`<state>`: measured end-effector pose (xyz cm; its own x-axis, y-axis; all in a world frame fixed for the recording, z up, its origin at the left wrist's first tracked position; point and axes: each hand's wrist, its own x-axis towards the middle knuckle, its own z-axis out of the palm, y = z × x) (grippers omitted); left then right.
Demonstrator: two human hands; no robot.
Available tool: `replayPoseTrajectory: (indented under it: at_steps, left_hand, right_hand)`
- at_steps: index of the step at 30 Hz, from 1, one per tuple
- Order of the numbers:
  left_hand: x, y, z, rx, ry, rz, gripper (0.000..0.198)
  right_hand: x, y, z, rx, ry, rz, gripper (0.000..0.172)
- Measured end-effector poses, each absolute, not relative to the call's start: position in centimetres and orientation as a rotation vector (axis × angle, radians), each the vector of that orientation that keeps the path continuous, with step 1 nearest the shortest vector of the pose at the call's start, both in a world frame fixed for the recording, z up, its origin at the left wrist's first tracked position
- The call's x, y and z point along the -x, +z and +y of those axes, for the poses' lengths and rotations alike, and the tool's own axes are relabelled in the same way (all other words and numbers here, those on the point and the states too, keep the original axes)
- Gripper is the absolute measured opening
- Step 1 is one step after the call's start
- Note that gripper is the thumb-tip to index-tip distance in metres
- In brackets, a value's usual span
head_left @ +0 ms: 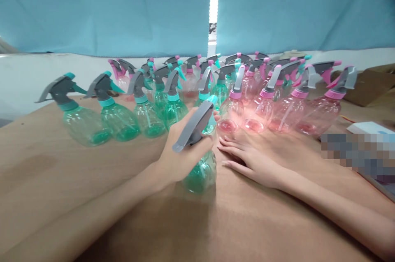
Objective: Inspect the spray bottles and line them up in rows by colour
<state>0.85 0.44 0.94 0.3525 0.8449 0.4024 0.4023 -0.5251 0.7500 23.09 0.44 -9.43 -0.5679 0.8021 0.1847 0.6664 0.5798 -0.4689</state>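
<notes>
My left hand [180,157] is closed round the neck of a green spray bottle [200,175] with a grey trigger head, near the middle of the view. The thumb wraps across the front below the head, and part of the neck is hidden behind it. To the right, my right hand [253,159] lies palm down on the wooden table [148,221], fingers stretched and holding nothing. Just beyond its fingertips stands a pink spray bottle [230,114]. A row of green spray bottles [120,122] stands beyond my left hand.
More pink spray bottles [321,112] continue the row on the right, with several mixed green and pink ones behind. A cardboard box [370,87] sits at the right edge, near a white box [370,128]. A blue curtain [123,11] hangs at the back.
</notes>
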Motion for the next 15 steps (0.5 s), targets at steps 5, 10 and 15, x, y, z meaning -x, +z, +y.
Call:
replayPoseTrajectory:
  at_steps: [5,10,15]
  left_hand:
    - [-0.82,0.96,0.39,-2.067,1.079,1.072,0.017]
    - [-0.84,1.10,0.28,-2.079,1.066,1.099,0.021]
    - [-0.82,1.05,0.36,-2.115,1.085,1.117,0.012]
  right_hand:
    - [-23.08,-9.42,0.43,1.164,0.493,-2.419,0.053]
    - [-23.17,-9.59,0.51,1.167,0.483,-2.432,0.054]
    - [-23.14,-9.45,0.50,1.177,0.475,-2.448,0.054]
